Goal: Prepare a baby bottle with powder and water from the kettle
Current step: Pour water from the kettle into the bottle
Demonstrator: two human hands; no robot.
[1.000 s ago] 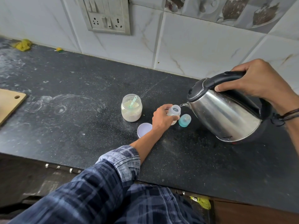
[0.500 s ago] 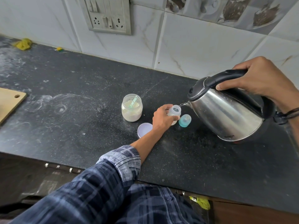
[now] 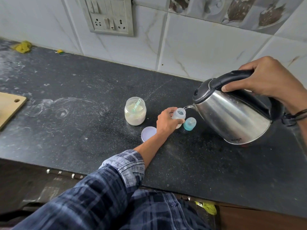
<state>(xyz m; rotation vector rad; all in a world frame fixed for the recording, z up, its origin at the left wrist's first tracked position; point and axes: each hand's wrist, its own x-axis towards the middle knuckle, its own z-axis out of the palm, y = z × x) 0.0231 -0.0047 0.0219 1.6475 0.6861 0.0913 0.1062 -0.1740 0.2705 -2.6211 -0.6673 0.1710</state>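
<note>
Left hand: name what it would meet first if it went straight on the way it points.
The left hand grips the baby bottle, so that comes first. Carried on up and right, it would probably meet the kettle near its spout next, though depth is unclear.

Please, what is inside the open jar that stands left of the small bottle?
The jar holds pale powder, with a green scoop leaning in it. The scoop's lower end meets the powder and cannot be made out; anything beneath the powder is covered.
</note>
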